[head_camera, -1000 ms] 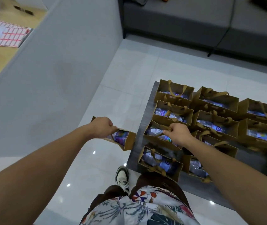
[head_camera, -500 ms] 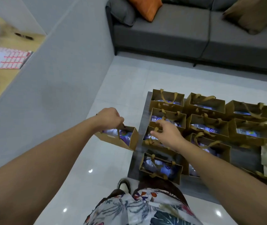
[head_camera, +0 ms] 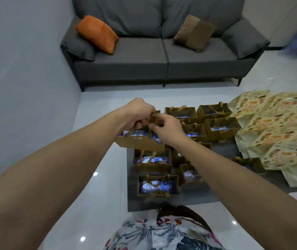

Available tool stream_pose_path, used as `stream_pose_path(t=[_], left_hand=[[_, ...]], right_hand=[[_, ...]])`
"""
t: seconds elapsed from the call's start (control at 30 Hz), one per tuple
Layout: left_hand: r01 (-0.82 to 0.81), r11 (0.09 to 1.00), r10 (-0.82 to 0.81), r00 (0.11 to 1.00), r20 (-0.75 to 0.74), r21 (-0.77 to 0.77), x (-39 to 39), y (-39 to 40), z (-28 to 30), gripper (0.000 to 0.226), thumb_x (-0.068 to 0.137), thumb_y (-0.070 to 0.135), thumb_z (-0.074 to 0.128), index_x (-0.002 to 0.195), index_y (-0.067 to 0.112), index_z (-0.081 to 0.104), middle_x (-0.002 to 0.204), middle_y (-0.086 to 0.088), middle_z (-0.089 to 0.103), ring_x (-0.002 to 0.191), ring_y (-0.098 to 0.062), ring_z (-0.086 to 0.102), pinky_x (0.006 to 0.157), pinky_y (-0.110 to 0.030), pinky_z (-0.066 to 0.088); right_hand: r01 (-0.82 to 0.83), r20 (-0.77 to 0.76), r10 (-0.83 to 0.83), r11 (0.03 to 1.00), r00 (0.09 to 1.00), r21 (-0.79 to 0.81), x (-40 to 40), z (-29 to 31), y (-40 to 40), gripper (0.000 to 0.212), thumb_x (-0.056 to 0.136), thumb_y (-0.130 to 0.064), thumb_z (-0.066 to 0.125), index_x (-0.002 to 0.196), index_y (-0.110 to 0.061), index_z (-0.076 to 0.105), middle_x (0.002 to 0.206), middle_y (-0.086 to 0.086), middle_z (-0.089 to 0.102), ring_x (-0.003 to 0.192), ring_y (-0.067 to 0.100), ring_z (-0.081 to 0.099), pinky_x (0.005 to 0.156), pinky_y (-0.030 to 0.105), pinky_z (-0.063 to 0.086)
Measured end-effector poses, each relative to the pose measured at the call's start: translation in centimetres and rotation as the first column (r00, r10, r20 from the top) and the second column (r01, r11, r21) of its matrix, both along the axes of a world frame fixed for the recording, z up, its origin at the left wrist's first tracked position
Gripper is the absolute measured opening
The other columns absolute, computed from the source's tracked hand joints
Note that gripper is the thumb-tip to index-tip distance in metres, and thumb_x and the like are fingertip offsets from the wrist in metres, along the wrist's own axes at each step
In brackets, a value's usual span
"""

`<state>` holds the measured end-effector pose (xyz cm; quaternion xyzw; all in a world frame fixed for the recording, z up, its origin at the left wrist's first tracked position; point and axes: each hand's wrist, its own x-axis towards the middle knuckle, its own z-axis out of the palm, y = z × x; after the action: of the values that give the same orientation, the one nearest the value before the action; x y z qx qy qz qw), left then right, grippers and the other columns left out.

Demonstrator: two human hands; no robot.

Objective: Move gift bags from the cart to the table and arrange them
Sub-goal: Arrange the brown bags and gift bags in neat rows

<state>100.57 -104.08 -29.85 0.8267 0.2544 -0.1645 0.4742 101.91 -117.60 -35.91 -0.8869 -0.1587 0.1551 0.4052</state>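
I see one brown gift bag (head_camera: 140, 144) held up in the air, just above the near-left corner of the grey cart deck (head_camera: 162, 204) and over the row of bags below it; clear wrapped items with blue print show inside. My left hand (head_camera: 137, 114) grips its ribbon handles, the fingers curled tight round them. My right hand (head_camera: 167, 127) meets the left at the same handles, its fingers (head_camera: 155, 125) pinching a ribbon loop beside the left thumb.

On the cart deck under the held bag stand more brown gift bags (head_camera: 152, 161) in rows, open tops up, ribbon handles flopped over their rims; the nearest of them (head_camera: 157, 185) sits close to the deck's front edge. Right of these bags, partly on the deck, lies a spread of cream patterned bags (head_camera: 274, 127) with orange print, blurred.

Beyond the cart, against the far wall, is a grey sofa (head_camera: 162, 56) with an orange cushion (head_camera: 97, 34) at its left end and a brown cushion (head_camera: 193, 33) towards the right. The floor (head_camera: 97, 159) around the cart is glossy pale tile. At the bottom edge shows my floral shirt (head_camera: 162, 235).
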Motion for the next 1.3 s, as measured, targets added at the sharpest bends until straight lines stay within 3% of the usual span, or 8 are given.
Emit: stream_pose_path(t=[0.2,0.4,0.53,0.67,0.73,0.9,1.1,1.3], left_hand=[[0.043,0.983,-0.038,0.999,0.035,-0.178,4.2,-8.1,1.7,0.025,0.101,0.02,0.05,0.088,0.008,0.067,0.063,-0.002,0.052,0.049,-0.009,0.044,0.046,-0.022,0.038],[0.064,0.968,-0.068,0.998,-0.011,-0.241,10.5,-17.2,1.2,0.027,0.102,0.02,0.051,0.087,0.006,0.068,0.058,0.0,0.053,0.047,-0.007,0.047,0.046,-0.019,0.043],[0.138,0.968,-0.155,0.986,-0.064,-0.211,14.7,-24.7,0.0,0.024,0.101,0.021,0.054,0.094,0.004,0.07,0.061,-0.001,0.054,0.049,-0.008,0.048,0.05,-0.021,0.044],[0.206,0.964,-0.219,0.973,-0.066,-0.167,18.8,-29.6,-0.4,0.031,0.102,0.03,0.057,0.096,0.001,0.069,0.062,-0.008,0.061,0.05,-0.016,0.058,0.05,-0.026,0.053],[0.181,0.973,-0.19,0.98,-0.055,-0.142,20.7,-31.5,-0.7,0.041,0.102,0.037,0.055,0.098,-0.002,0.067,0.068,-0.016,0.067,0.056,-0.024,0.066,0.056,-0.032,0.061],[0.128,0.986,-0.136,0.989,0.061,0.11,23.4,-33.2,-3.7,0.048,0.099,0.051,0.052,0.09,0.008,0.069,0.075,-0.011,0.075,0.071,-0.028,0.075,0.074,-0.043,0.064],[0.009,0.985,-0.003,1.0,-0.031,0.174,24.3,-29.5,-6.5,0.036,0.101,0.047,0.052,0.086,0.017,0.065,0.089,-0.01,0.074,0.084,-0.026,0.072,0.083,-0.046,0.061],[-0.044,0.988,0.067,0.986,-0.154,0.149,24.0,-27.1,-9.7,0.037,0.102,0.041,0.053,0.101,0.008,0.068,0.098,-0.016,0.071,0.085,-0.026,0.068,0.086,-0.045,0.06]], right_hand=[[0.075,-0.118,-0.052,0.978,0.992,0.195,2.9,2.1,-7.7,0.016,0.092,-0.01,0.062,0.104,-0.02,0.065,0.098,0.001,0.07,0.097,0.019,0.066,0.09,0.045,0.057],[0.149,-0.091,-0.131,0.962,0.987,0.231,8.5,1.4,-15.9,0.012,0.095,-0.012,0.065,0.086,-0.019,0.064,0.084,-0.003,0.068,0.082,0.008,0.065,0.069,0.02,0.049],[0.228,-0.212,-0.173,0.934,0.962,0.275,13.5,-1.5,-23.0,0.027,0.086,-0.007,0.063,0.064,-0.021,0.067,0.071,0.0,0.067,0.081,0.022,0.066,0.075,0.041,0.059],[0.236,-0.223,-0.173,0.923,0.959,0.302,16.7,-3.0,-28.4,0.023,0.092,0.002,0.054,0.081,-0.012,0.067,0.081,0.004,0.069,0.085,0.024,0.066,0.078,0.039,0.055],[0.208,-0.225,-0.145,0.935,0.964,0.286,18.6,-3.3,-30.3,0.026,0.088,-0.005,0.053,0.076,-0.024,0.066,0.081,0.001,0.069,0.088,0.026,0.068,0.086,0.048,0.057],[0.078,-0.192,-0.048,0.985,0.98,0.152,22.8,-3.4,-33.8,0.027,0.092,-0.005,0.061,0.072,-0.02,0.069,0.073,-0.001,0.069,0.072,0.008,0.062,0.068,0.022,0.047],[-0.056,-0.233,0.028,0.992,0.972,-0.113,26.0,-4.5,-37.4,0.029,0.084,-0.002,0.064,0.058,-0.014,0.065,0.048,-0.01,0.057,0.053,0.008,0.052,0.051,0.023,0.039],[-0.227,-0.245,0.137,0.893,0.96,-0.388,26.5,-7.1,-37.1,0.026,0.069,-0.03,0.056,0.057,-0.007,0.056,0.056,0.005,0.05,0.059,0.024,0.053,0.051,0.032,0.035]])
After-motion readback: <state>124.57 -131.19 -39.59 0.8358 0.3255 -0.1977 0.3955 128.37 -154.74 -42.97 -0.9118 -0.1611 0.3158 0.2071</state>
